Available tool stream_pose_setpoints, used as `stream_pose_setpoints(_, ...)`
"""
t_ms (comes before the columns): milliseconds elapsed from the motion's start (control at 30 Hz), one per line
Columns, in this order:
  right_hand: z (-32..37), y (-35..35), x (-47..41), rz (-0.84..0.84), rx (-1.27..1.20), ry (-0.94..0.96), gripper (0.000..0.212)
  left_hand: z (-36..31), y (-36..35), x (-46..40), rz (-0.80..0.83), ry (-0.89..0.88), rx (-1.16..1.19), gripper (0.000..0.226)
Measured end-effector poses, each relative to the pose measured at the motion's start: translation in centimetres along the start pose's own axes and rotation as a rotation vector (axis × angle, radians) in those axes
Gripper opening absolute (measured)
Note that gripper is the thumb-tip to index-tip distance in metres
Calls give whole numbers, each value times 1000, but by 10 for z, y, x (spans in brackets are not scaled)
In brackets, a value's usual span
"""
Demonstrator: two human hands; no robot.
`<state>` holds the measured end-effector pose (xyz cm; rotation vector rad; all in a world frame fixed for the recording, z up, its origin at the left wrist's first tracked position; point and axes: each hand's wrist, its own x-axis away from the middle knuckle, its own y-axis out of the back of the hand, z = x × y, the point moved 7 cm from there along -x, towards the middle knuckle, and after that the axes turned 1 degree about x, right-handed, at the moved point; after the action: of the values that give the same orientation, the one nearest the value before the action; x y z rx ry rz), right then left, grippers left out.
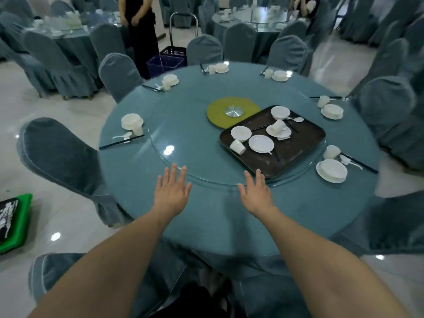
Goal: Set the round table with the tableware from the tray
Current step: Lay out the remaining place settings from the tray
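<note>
1. Both hands are empty: the left hand (172, 191) and the right hand (256, 193) reach out flat, fingers straight and spread, over the near edge of the round table in its blue-green cloth (206, 216), at the rim of the clear glass turntable (183, 143). Whether the fingertips touch the glass I cannot tell.
2. The dark brown rectangular tray (298, 145) sits on the turntable to the right, just beyond the right hand, with white bowls, a white round plate (261, 143), a tipped white cup (237, 146), a spoon and black chopsticks.
3. The place in front looks unset (six others around the rim appear laid).
4. Judging from that, the step is one more setting: take the plate first, then bowl, cup, spoon and chopsticks.
5. Lift pieces singly; the loose cups could roll.
</note>
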<state>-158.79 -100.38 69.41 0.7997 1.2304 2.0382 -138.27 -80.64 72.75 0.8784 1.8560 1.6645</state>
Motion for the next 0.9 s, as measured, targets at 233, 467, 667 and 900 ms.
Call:
stream_pose_setpoints(233, -37, -11, -16, 23, -18, -101, 63, -30, -34, -34, 46, -83, -17, 63)
stream_pose_setpoints(467, -49, -33, -49, 70, 1, -172, 62, -42, -68, -87, 136, -140, 31, 63)
stream_pose_setpoints(667, -50, -59, -80, 102, 32, -233, 61, -60, -99, -130, 223, -203, 54, 60)
stream_pose_setpoints(900, -60, -74, -95, 132, 37, -325, 59, -94, -139, -166, 389, -379, 28, 60)
